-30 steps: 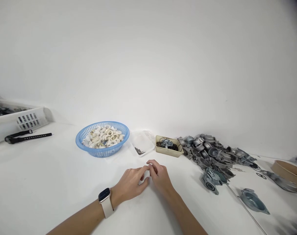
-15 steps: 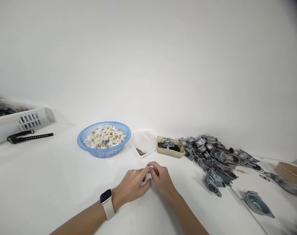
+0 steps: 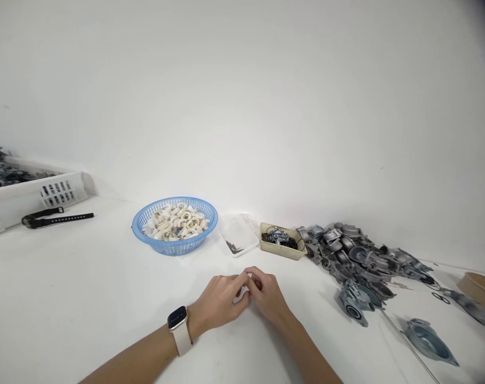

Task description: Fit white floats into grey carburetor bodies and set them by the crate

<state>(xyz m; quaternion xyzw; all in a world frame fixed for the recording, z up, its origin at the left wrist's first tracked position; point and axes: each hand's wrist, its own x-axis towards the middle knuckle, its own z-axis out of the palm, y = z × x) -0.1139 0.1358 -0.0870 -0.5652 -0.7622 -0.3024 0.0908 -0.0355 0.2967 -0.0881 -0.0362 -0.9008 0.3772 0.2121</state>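
My left hand (image 3: 222, 298), with a smartwatch (image 3: 179, 326) on its wrist, is over the white table, its fingers curled and the thumb pointing inward. My right hand (image 3: 268, 296) meets it fingertip to fingertip, fingers bent and closed. Whatever may lie between the fingertips is hidden. Just beyond the hands is a shallow white tray (image 3: 242, 234) with a few thin dark pieces (image 3: 233, 247). To its right, a cream tray (image 3: 280, 249) contains a grey metal part and black rings. A blue basket (image 3: 174, 246) full of white curved pieces (image 3: 182, 218) stands left of the white tray.
Grey metal castings (image 3: 354, 256) are heaped at the right, with a loose casting (image 3: 430, 341) nearer me. A thin rod (image 3: 410, 346) lies beside it. A brown round container (image 3: 480, 288) is at the far right. At left are a white crate (image 3: 64, 192) and a black strap (image 3: 58, 217).
The view has turned slightly left, so the table's things sit a little further right. My hands stay together at the fingertips, and the right fingers have drawn in slightly.
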